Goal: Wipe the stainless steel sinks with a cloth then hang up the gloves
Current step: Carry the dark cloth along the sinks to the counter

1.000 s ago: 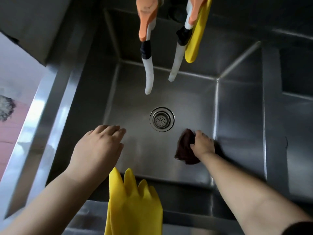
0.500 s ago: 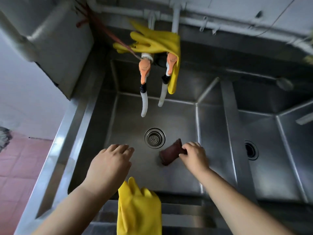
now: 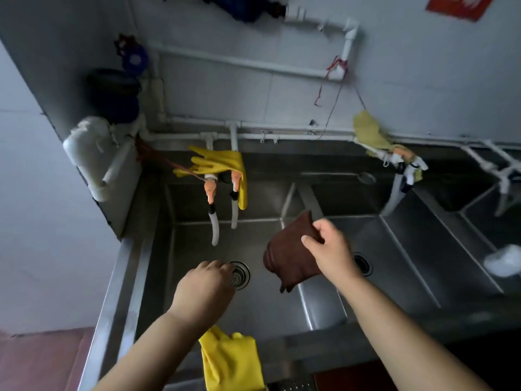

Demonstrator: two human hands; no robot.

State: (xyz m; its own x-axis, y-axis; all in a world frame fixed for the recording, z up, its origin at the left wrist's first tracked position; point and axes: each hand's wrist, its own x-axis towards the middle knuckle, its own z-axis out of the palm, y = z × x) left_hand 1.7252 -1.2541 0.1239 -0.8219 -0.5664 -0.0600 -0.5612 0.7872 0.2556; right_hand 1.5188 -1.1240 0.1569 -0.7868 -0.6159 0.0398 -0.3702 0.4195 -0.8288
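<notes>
Head view:

- Landmark: the left sink [image 3: 197,249], a stainless steel basin with a round drain strainer [image 3: 239,275] in its floor.
- Cloth [image 3: 290,255]: dark brown, folded, hanging limp in the air over the divider between the left sink and the middle sink [image 3: 394,249]. It touches no sink surface.
- Right hand [image 3: 331,253]: pinches the cloth at its upper right edge, with thumb and fingers curled on the fabric.
- Left hand [image 3: 204,292]: hovers above the left sink, just left of the drain strainer. Its fingers are loosely curled and it holds nothing.
- Near glove [image 3: 231,362]: yellow rubber, draped over the front rim of the left sink, fingers pointing toward the basin.
- Hung glove [image 3: 222,165]: yellow rubber, draped over the pipes at the back of the left sink, above two orange-handled taps [image 3: 222,184] fitted with white hose ends.
- Right of the left sink: the middle sink with its own drain, then a further basin holding a white object [image 3: 504,263], too blurred to identify.
- A yellowish rag [image 3: 369,131] lies over the pipe behind the middle sink.
- White pipes [image 3: 253,63] run along the wall above the left sink. Red string hangs from one pipe joint.
- Red sign [image 3: 459,5] at the upper right of the wall: writing is not legible.
</notes>
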